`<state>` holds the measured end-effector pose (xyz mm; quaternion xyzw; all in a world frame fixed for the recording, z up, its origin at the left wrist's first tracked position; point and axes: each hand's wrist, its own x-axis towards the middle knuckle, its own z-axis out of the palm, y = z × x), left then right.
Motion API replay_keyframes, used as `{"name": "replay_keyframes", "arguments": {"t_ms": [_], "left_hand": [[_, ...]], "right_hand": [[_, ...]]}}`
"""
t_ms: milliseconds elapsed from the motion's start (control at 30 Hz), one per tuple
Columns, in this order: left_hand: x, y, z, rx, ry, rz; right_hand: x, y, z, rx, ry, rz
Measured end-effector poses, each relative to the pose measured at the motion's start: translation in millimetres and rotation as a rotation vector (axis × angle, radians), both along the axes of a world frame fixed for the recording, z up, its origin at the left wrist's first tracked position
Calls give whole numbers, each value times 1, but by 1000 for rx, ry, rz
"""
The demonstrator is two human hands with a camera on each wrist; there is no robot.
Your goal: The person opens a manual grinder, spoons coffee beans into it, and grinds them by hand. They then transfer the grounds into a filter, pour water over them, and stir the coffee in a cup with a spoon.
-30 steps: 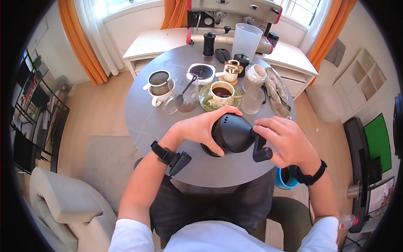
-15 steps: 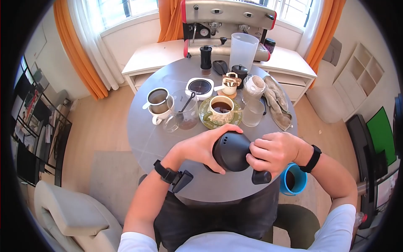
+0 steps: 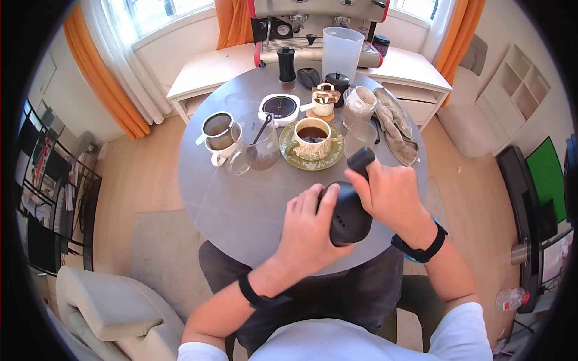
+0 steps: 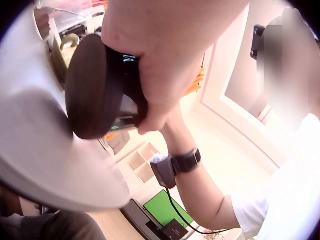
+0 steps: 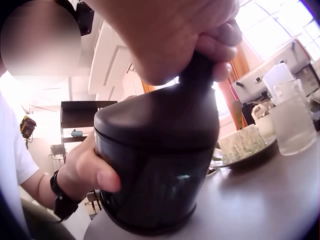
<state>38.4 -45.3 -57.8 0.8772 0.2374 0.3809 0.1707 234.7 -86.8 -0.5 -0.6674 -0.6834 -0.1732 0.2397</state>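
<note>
A black hand-crank grinder (image 3: 352,219) with a domed lid and small holes is held over the near part of the round table. My left hand (image 3: 307,225) grips its body from the left, its thumb pressing the glossy side in the right wrist view. My right hand (image 3: 394,195) grips the crank on top, the black knob (image 3: 361,159) poking out beyond the thumb. In the left wrist view the grinder's wide dark base (image 4: 87,90) faces the camera, tilted close over the tabletop. Just past the hands, a cup (image 3: 313,148) of dark coffee sits on a green saucer (image 3: 308,163).
Left of the cup stand a glass jug (image 3: 263,153) with a black spoon and a white mug (image 3: 220,157) topped by a strainer. Behind are a scale (image 3: 279,110), a drip-bag cup (image 3: 322,107) and a frosted pitcher (image 3: 341,53). A cloth (image 3: 394,129) lies at right.
The grinder has turned in my hands, its holes now facing nearer me. My right hand and the crank knob have swung from the near side to the far side; my left hand has shifted its grip.
</note>
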Motion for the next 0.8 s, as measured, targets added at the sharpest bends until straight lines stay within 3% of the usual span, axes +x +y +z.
{"name": "replay_keyframes", "arguments": {"t_ms": [33, 133, 267, 333, 367, 433, 467, 500, 533, 567, 633, 800], "left_hand": [[3, -11, 0, 1, -1, -6], [11, -30, 1, 198, 89, 108], [16, -29, 10, 212, 127, 95], [10, -14, 11, 138, 95, -28], [7, -2, 14, 139, 94, -30], [1, 33, 24, -87, 114, -317], [-1, 50, 27, -182, 136, -385], [2, 67, 28, -194, 127, -363], [3, 85, 25, -385, 121, -527], [3, 98, 22, -577, 103, -691], [9, 114, 23, -589, 137, -725], [15, 122, 27, -642, 258, -830]], "right_hand": [[-2, -2, 2, 1, -1, -6], [-2, -11, 4, -135, 28, -347], [12, -17, -10, -115, 122, -419], [33, -25, -19, -119, -70, -113], [29, -29, 0, -118, -70, -115], [21, -44, 48, -440, -76, -517], [24, -46, 53, -448, -84, -503], [32, -48, 57, -217, -161, -256], [39, -48, 58, 10, -225, 1], [43, -41, 58, -7, -227, 35], [50, -22, 59, 15, -386, 417], [79, 11, 15, -31, -431, 690]]}}
